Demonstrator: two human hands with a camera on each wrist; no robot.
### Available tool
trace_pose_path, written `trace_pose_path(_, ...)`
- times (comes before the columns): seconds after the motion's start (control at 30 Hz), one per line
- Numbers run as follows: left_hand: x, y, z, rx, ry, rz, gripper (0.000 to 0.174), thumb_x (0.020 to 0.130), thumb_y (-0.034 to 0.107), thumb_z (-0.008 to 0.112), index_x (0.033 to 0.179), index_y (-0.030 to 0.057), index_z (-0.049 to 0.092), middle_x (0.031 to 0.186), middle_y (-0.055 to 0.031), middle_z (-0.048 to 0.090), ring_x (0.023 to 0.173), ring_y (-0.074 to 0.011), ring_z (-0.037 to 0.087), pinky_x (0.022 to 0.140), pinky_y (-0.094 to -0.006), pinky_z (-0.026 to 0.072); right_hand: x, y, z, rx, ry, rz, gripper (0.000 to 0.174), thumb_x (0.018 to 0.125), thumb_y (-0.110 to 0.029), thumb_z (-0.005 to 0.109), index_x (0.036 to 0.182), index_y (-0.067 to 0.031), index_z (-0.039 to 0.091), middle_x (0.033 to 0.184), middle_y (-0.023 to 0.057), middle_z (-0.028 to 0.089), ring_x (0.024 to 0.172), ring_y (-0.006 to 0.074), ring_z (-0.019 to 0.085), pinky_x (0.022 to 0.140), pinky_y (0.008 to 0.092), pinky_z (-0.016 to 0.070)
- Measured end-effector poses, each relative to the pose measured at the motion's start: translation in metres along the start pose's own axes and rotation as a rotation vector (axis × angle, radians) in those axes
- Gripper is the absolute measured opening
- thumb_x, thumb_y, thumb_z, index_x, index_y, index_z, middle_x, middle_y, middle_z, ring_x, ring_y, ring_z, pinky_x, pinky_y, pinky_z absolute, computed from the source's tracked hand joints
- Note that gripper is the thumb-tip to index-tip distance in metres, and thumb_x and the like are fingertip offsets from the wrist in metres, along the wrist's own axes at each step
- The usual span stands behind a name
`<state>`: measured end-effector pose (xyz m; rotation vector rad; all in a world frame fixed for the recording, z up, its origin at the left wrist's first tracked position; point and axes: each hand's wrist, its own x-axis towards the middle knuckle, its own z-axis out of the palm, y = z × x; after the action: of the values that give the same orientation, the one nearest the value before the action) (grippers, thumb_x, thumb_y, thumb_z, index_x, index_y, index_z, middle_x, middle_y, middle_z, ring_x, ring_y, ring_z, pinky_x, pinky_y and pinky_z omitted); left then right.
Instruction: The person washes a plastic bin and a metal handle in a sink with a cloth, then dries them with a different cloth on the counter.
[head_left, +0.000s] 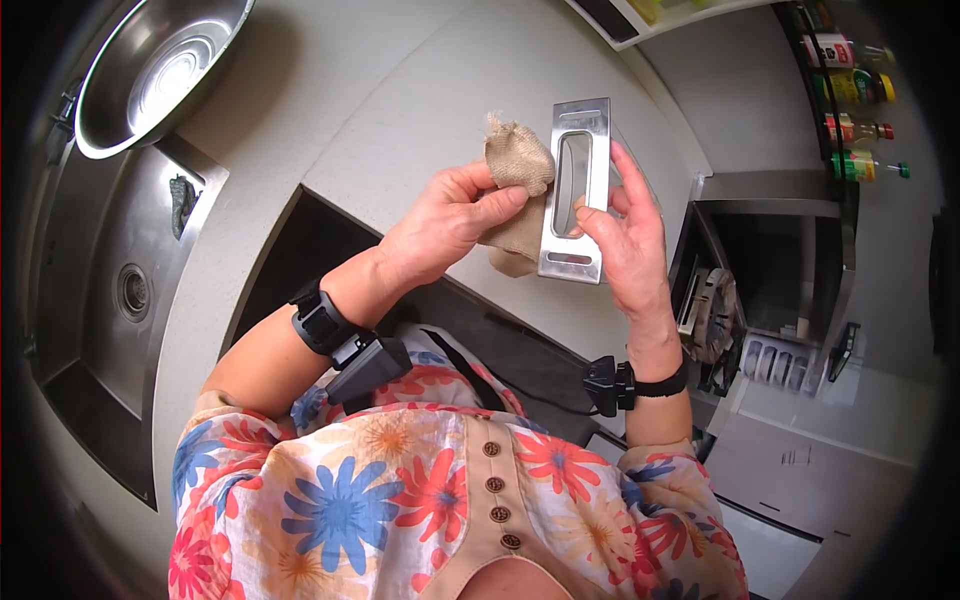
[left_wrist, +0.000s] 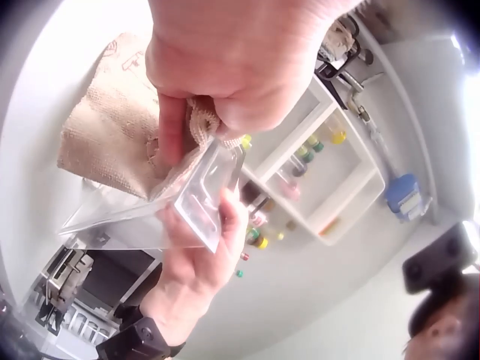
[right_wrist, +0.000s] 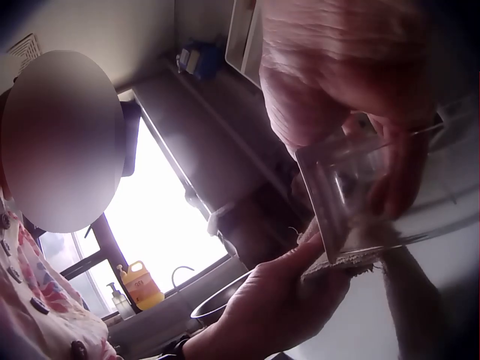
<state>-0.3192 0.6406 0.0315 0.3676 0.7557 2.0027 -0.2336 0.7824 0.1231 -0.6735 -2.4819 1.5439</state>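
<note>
My left hand [head_left: 440,220] grips a folded brown cloth [head_left: 520,160] by its edge, up against a clear plastic box [head_left: 598,180]. In the head view the box's narrow face is turned to me, with a long oval recess and a small slot near one end. My right hand [head_left: 630,240] holds the box from the right, thumb over this face and fingers behind its side. The left wrist view shows the cloth [left_wrist: 112,120] spread flat beside the transparent box [left_wrist: 206,199]. In the right wrist view, the box's clear wall [right_wrist: 322,195] stands close over the left hand [right_wrist: 270,307].
Below both hands runs a pale countertop [head_left: 390,110]. A steel basin [head_left: 110,110] stands at the left by the sink [head_left: 90,370], where a dark green cloth [head_left: 183,205] lies on the edge. Bottles [head_left: 855,88] line a rack at the right, above an oven-like appliance [head_left: 770,270].
</note>
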Motion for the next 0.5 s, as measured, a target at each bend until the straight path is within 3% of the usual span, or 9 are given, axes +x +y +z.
trace_pose_path(0.17,0.008,0.013,0.004,0.233,-0.012,-0.001,0.022,0.086,0.02,0.058,0.102,0.0059,0.062,0.088,-0.0023,0.061,0.074,-0.011,0.056,0.064,-0.0264,0.0463,-0.01,0.0,0.005,0.002,-0.009,0.022,0.063,0.077,-0.003,0.055,0.134,-0.0029,0.029,0.089,0.0063,0.051,0.063,0.0065,0.054,0.051,0.0195,0.0422)
trace_pose_path(0.23,0.013,0.017,0.009,0.955,-0.002,0.414,0.019,0.082,0.018,0.063,0.099,0.0093,0.065,0.078,0.0001,0.054,0.068,-0.0078,0.05,0.058,-0.0237,0.041,-0.014,0.0,0.006,-0.01,-0.016,0.019,0.062,0.077,-0.002,0.055,0.134,-0.003,0.029,0.088,0.0056,0.051,0.063,0.0062,0.054,0.051,0.019,0.0421)
trace_pose_path(0.33,0.025,0.015,0.018,0.968,0.034,0.574,0.018,0.078,0.015,0.067,0.095,0.009,0.065,0.071,-0.002,0.048,0.065,-0.0101,0.047,0.056,-0.0259,0.0396,-0.021,0.001,0.008,-0.009,-0.047,0.019,0.061,0.078,-0.001,0.054,0.135,-0.0033,0.03,0.089,0.0048,0.05,0.063,0.0057,0.054,0.051,0.0189,0.0435)
trace_pose_path(0.4,0.037,0.01,0.016,0.845,0.025,0.49,0.018,0.077,0.013,0.068,0.093,0.0061,0.064,0.076,-0.0007,0.052,0.07,-0.0092,0.05,0.06,-0.0245,0.0416,-0.025,0.002,0.008,0.002,-0.068,0.021,0.06,0.079,0.0,0.053,0.135,-0.0033,0.03,0.09,0.0047,0.049,0.063,0.0056,0.053,0.052,0.0191,0.0451)
trace_pose_path(0.47,0.048,0.005,0.014,0.54,0.025,0.444,0.021,0.074,0.013,0.07,0.09,0.0018,0.063,0.078,-0.0034,0.058,0.072,-0.0112,0.057,0.063,-0.0259,0.0455,-0.027,0.003,0.009,0.126,-0.056,0.071,0.059,0.08,0.002,0.052,0.135,-0.0036,0.03,0.092,0.0049,0.048,0.065,0.0066,0.055,0.054,0.0212,0.0502)
trace_pose_path(0.5,0.053,0.005,0.011,0.53,0.017,0.461,0.023,0.076,0.014,0.069,0.091,-0.0009,0.062,0.078,-0.0012,0.059,0.075,-0.0069,0.055,0.065,-0.0227,0.0454,-0.028,0.002,0.011,0.128,-0.052,0.073,0.059,0.08,0.002,0.052,0.135,-0.0036,0.03,0.092,0.0049,0.048,0.065,0.0066,0.055,0.054,0.0212,0.0502)
